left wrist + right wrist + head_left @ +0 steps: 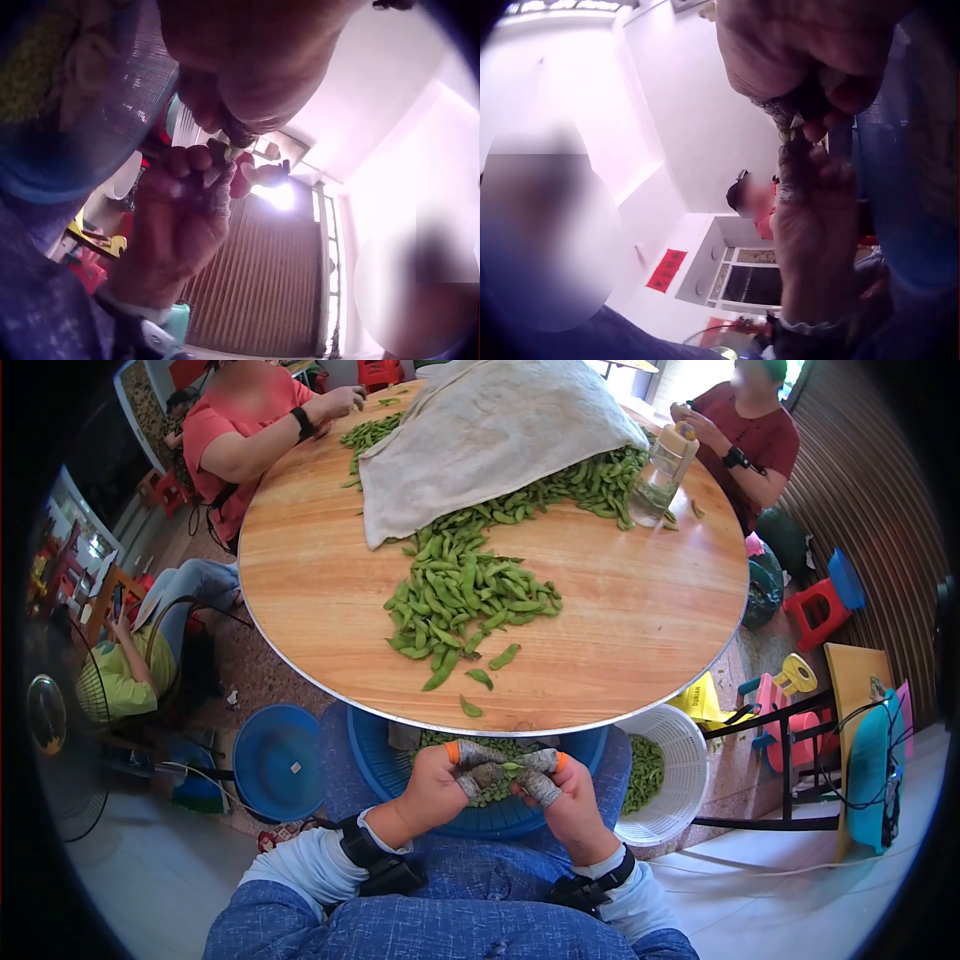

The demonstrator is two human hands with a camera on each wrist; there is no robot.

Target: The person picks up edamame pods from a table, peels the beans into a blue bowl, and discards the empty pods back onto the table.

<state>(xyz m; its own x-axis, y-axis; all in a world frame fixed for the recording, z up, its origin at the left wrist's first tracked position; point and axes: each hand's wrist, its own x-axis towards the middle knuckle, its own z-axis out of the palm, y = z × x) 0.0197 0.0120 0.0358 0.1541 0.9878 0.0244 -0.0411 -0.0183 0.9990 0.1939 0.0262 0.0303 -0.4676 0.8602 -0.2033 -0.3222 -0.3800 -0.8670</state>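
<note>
Head view, just off the table's [620, 650] near edge: the left hand [425, 795], wrapped fingertips pinching one side of a pod [511, 769]. The pod lies between both hands, below that same edge; it should be light, pliant yet springy, perhaps a little slick, and its hull likely splits under pressure, so tips are the best hold. Rightmost, also below the edge, the right hand [580, 810] pinches its other side.

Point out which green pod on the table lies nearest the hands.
The lone, slender green bean pod by the near edge of the round wooden table; all other pods there lie farther back.
</note>
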